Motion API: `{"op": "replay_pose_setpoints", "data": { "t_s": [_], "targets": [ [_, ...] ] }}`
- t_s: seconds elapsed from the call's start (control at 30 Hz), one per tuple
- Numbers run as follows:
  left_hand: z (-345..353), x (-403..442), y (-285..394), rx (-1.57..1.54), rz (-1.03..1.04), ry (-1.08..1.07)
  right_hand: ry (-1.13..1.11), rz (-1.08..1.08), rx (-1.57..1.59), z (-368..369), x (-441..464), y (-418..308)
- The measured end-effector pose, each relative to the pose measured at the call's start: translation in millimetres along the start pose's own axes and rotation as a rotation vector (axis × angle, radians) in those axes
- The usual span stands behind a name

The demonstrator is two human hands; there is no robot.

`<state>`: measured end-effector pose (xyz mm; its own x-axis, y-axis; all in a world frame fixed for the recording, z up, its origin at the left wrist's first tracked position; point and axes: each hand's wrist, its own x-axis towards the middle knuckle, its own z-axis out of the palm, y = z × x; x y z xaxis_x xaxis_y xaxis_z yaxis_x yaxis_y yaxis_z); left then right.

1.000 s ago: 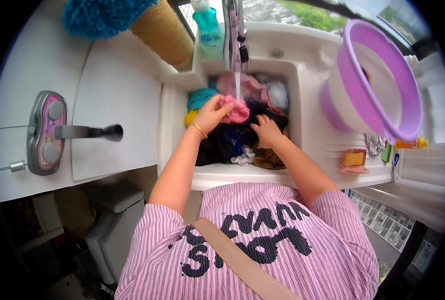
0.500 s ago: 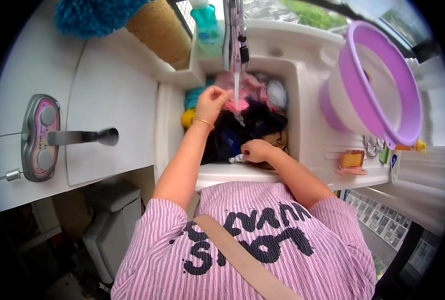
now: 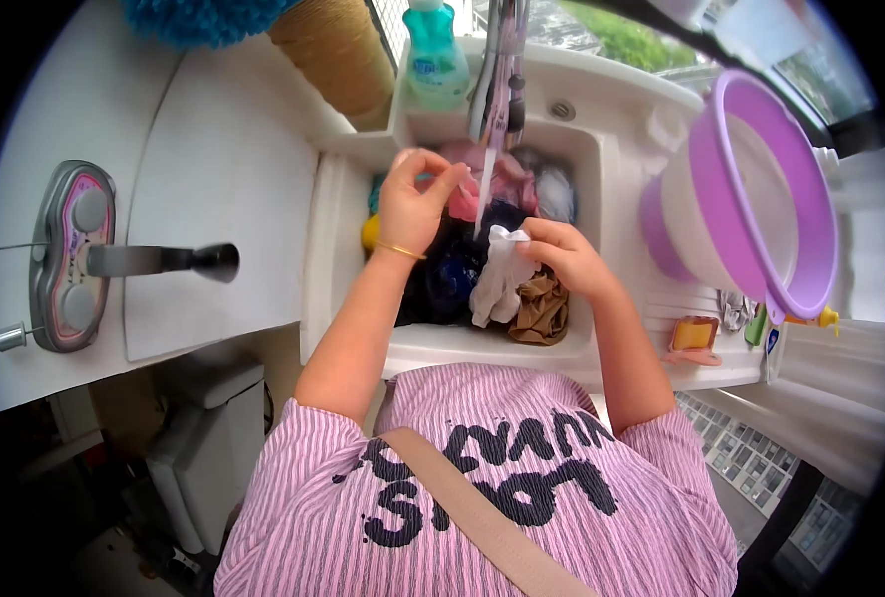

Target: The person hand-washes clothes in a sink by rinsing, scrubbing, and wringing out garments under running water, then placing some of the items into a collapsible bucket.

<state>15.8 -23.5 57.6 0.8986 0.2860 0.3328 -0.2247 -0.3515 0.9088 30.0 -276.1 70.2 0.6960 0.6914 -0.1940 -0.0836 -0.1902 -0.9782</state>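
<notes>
Up it came! Your right hand point(image 3: 570, 257), half-second earlier low by sink's point(image 3: 348, 284) near rim, had hoisted white cloth point(image 3: 500, 284), thumb and fingertips pinching its top. Cloth hung inside sink, just near side of running water point(image 3: 484, 184), now singled out from dark laundry point(image 3: 450, 274); brown cloth point(image 3: 544, 310), near right, showed fuller. Your left hand point(image 3: 414, 199), fingers curled, hovered at pink cloth point(image 3: 464, 204); couldn't tell whether pinching it.

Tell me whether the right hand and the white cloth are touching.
Touching. The head view shows the right hand gripping the upper part of the white cloth, its thumb and fingertips against the fabric.
</notes>
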Motion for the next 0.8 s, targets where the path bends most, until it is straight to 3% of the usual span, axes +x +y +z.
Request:
{"op": "replay_pose_setpoints", "data": {
  "t_s": [0.07, 0.13, 0.2, 0.27, 0.33, 0.4, 0.47, 0.53, 0.57, 0.67, 0.73, 0.8],
  "targets": [
    [4, -3, -4, -0.135, -0.061, -0.008, -0.010, -0.024, 0.043, 0, 0, -1],
    [9, -9, -7, -0.272, -0.116, -0.022, -0.042, 0.092, -0.003, 6, 1, 4],
    [18, -29, -29, 0.081, -0.238, -0.250, -0.110, 0.327, -0.269, 11, 7, 35],
    [28, -68, -61, 0.295, -0.167, -0.715, -0.115, 0.273, -0.856, 19, 3, 65],
    [29, -103, -83, 0.265, -0.285, -1.120, 0.022, 0.250, -0.830, 27, 3, 76],
    [28, -115, -69, 0.186, -0.394, -0.963, 0.160, 0.245, -0.791, 32, 8, 76],
    [33, -115, -72, 0.085, -0.568, -0.703, 0.273, 0.081, -0.649, 37, 18, 75],
    [42, -106, -82, 0.341, -0.326, -0.303, 0.308, 0.005, -0.642, 40, 38, 87],
    [45, -96, -82, 0.448, -0.325, -0.204, 0.385, -0.066, -0.614, 43, 50, 94],
    [49, -87, -101, 0.599, -0.366, -0.370, 0.498, -0.169, -0.642, 48, 77, 113],
    [47, -87, -100, 0.510, -0.371, -0.319, 0.394, -0.178, -0.894, 47, 85, 129],
    [44, -86, -84, 0.315, -0.334, -0.253, 0.375, -0.172, -0.892, 49, 78, 118]
  ]
}}
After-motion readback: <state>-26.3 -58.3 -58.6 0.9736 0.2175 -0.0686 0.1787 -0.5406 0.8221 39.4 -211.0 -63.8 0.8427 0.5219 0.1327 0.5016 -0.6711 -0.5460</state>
